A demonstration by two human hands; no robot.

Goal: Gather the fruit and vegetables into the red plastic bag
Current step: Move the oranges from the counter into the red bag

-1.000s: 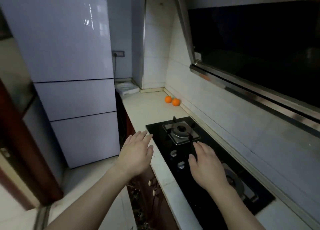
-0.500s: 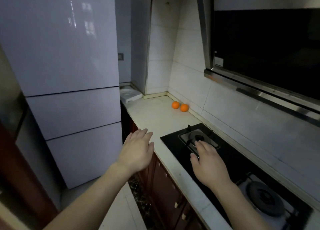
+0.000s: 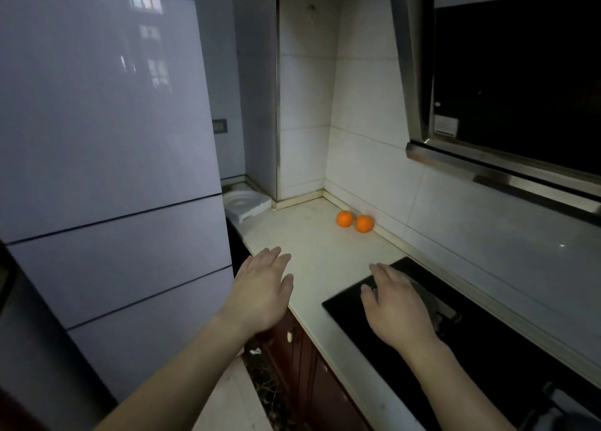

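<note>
Nearer than a second before, my left hand (image 3: 260,295) and right hand (image 3: 396,307) hovered empty, fingers stretched open, short of two round orange fruits (image 3: 344,218) on the pale worktop (image 3: 312,245) by the wall (image 3: 357,157); I feared a nudge rolling them.

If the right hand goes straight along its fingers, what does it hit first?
Probably the left small round orange, near the white tiled wall. Only bare pale countertop lies between it and the open right hand. Depth is unclear from one view.
</note>
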